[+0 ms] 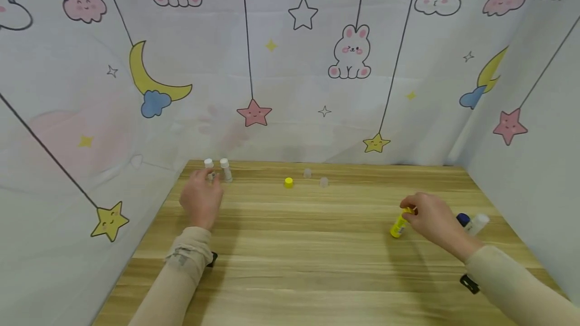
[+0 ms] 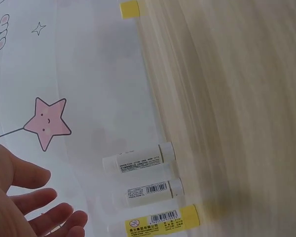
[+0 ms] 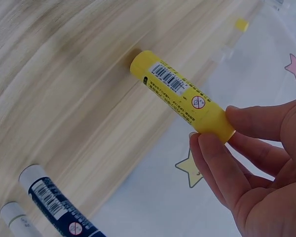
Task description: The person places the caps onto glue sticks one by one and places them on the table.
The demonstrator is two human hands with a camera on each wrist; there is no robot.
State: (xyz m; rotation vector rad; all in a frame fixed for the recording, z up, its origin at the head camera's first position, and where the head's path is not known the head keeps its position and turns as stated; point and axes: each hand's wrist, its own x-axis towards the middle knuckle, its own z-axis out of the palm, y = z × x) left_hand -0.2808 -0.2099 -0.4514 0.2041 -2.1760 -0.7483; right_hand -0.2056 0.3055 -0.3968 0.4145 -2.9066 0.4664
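Observation:
My right hand (image 1: 430,218) pinches a yellow glue stick (image 3: 177,91) by its upper end, between thumb and fingers. In the head view that glue stick leans slightly, its lower end at or near the tabletop. My left hand (image 1: 202,200) is at the back left, fingers loosely bent and holding nothing. Beside it stand white glue sticks, one (image 1: 226,171) in plain sight and another (image 1: 208,163) partly covered by the fingers. The left wrist view shows two white glue sticks (image 2: 138,158) and a yellow-labelled glue stick (image 2: 163,222) in a row, apart from the hand.
A small yellow cap (image 1: 288,183) and two translucent caps (image 1: 323,182) lie at the back middle of the wooden table (image 1: 308,255). Past my right hand are a dark blue glue stick (image 3: 59,207) and a white one (image 1: 478,224). Printed cloth (image 1: 290,79) rises behind the table.

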